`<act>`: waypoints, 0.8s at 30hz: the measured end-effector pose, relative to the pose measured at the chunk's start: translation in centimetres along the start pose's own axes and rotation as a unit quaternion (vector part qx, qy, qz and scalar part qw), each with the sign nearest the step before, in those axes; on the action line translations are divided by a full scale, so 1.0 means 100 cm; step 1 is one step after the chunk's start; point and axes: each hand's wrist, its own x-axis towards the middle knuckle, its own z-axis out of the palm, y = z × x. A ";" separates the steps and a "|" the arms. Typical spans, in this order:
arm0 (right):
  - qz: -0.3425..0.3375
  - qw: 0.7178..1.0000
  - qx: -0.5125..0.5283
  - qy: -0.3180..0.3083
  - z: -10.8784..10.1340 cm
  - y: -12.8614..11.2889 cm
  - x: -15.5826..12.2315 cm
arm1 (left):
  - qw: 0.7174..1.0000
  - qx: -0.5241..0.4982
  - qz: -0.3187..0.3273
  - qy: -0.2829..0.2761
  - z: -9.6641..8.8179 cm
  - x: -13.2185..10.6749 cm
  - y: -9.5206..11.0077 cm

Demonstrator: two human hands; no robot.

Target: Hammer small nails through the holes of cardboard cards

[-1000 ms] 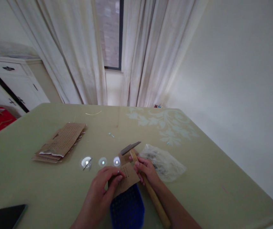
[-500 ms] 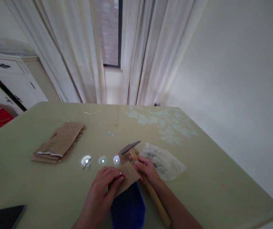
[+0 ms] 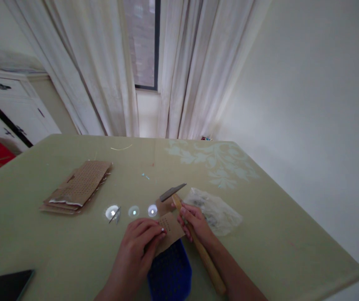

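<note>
Left hand (image 3: 137, 246) pinching small shiny piece (image 3: 162, 230) against holed cardboard (image 3: 173, 233); right hand (image 3: 200, 223) gripping hammer (image 3: 203, 256); blue basket (image 3: 170, 271) right of left grip; plastic bag (image 3: 220, 213) beside right grip

The right hand (image 3: 198, 225) grips a hammer (image 3: 210, 269) by its wooden handle; the left hand (image 3: 138, 246) pinches a tiny object (image 3: 162, 230) at a perforated cardboard piece (image 3: 173, 229).
</note>
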 end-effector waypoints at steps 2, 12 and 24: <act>-0.019 0.999 -0.017 0.022 0.000 -0.016 -0.010 | 0.999 0.024 0.023 0.001 0.000 0.001 0.000; -0.087 0.919 -0.384 -0.025 0.021 -0.119 -0.117 | 0.997 0.058 0.048 0.007 0.003 0.000 0.001; -0.171 0.855 -0.490 -0.010 0.032 -0.121 -0.127 | 0.997 0.062 0.036 -0.016 0.002 0.002 0.009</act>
